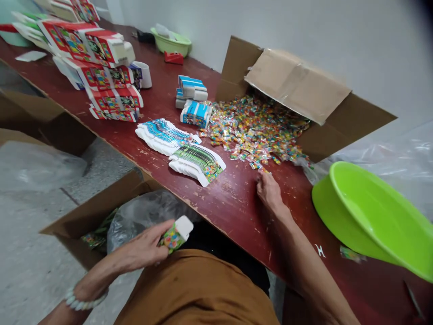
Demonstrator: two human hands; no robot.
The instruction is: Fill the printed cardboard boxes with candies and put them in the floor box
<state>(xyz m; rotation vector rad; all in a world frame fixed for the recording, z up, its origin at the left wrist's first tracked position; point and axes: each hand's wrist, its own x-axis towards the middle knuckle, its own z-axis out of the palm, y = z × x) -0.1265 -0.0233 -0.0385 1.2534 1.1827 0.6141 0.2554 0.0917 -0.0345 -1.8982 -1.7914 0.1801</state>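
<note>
My left hand (149,246) is closed around a small green printed box (174,237), held off the table's front edge; its white end flap stands open. Over the table, my right hand (269,189) has its fingers drawn together at the near edge of a heap of small wrapped candies (253,131). A colourful wrapped piece shows at its fingertips, partly hidden. To the left of this hand lies a fanned row of flat green cartons (199,162), and beyond it a similar fan of blue cartons (164,134).
The candies spill from a tipped cardboard box (297,85). A bright green basin (368,225) stands at right. Stacks of red cartons (111,97) and bundled blue cartons (196,113) are on the dark red table (237,198). An open carton (98,207) with plastic sits below.
</note>
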